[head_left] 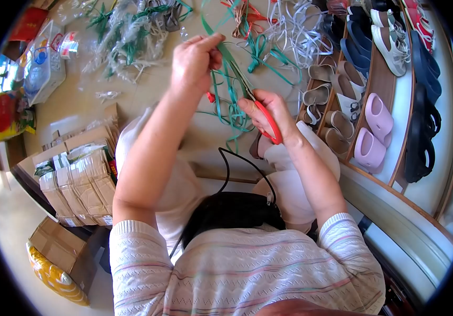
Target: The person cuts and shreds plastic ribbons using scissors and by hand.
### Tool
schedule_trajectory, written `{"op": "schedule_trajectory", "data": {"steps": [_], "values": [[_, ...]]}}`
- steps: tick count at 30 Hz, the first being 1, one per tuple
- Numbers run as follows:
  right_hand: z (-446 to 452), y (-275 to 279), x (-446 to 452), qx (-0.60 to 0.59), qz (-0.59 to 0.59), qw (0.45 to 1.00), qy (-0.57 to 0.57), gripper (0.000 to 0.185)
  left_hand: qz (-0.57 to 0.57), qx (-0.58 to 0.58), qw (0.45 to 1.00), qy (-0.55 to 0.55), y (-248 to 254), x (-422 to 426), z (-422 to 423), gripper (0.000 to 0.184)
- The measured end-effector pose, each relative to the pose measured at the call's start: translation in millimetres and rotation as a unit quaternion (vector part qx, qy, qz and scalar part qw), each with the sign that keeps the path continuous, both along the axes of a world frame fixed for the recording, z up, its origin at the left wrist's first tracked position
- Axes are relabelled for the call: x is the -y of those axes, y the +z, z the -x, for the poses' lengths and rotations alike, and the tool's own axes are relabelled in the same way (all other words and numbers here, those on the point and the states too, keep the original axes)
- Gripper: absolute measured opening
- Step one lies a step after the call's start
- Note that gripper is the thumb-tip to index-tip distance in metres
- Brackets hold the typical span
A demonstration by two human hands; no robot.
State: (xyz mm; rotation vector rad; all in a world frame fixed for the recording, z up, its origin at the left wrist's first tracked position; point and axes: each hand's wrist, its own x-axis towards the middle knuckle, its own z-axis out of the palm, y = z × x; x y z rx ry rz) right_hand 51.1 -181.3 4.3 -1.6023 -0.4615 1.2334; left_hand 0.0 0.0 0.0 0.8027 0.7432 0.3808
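Strap (228, 55): green | scissors (267, 122): red handles | sweater (247, 266): white, pink-grey stripes

One pair of scissors (270, 122), one black bag (229, 216), one white basket (53, 84) and two pink slippers (368, 150) show. Over a dozen other shoes (391, 51) are there, though the blurred edge hides the exact count.

The left hand (194, 62) pinches green strap (225, 55); the right (268, 111) holds red-handled scissors (267, 120) against it, above the floor (153, 95).
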Motion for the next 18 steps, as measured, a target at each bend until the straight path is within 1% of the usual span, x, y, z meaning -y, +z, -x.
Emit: {"op": "schedule_trajectory", "data": {"steps": [2,5,6,9,12,15,18], "values": [[0,0,4,-0.046,-0.009,0.999,-0.004,0.030,-0.002,0.008,1.000,0.018,0,-4,-2,0.013],[-3,5,5,-0.055,0.000,0.998,-0.036,0.028,0.006,0.003,1.000,0.006,-3,7,-4,0.013],[-6,4,2,-0.046,0.004,0.999,-0.027,0.029,0.008,0.008,1.000,0.002,-3,8,-3,0.013],[-9,6,-2,0.047,-0.012,0.999,0.009,0.030,0.012,0.015,1.000,-0.013,-4,14,-3,0.014],[-10,5,-1,0.071,0.001,0.997,0.023,0.029,0.001,0.007,1.000,-0.020,-1,14,-2,0.014],[-10,7,-1,0.066,0.004,0.998,0.022,0.028,0.002,0.011,1.000,-0.019,-2,15,-3,0.014],[-6,7,1,0.009,0.021,1.000,-0.009,0.025,0.003,0.010,1.000,-0.023,-5,14,-2,0.015]]}}
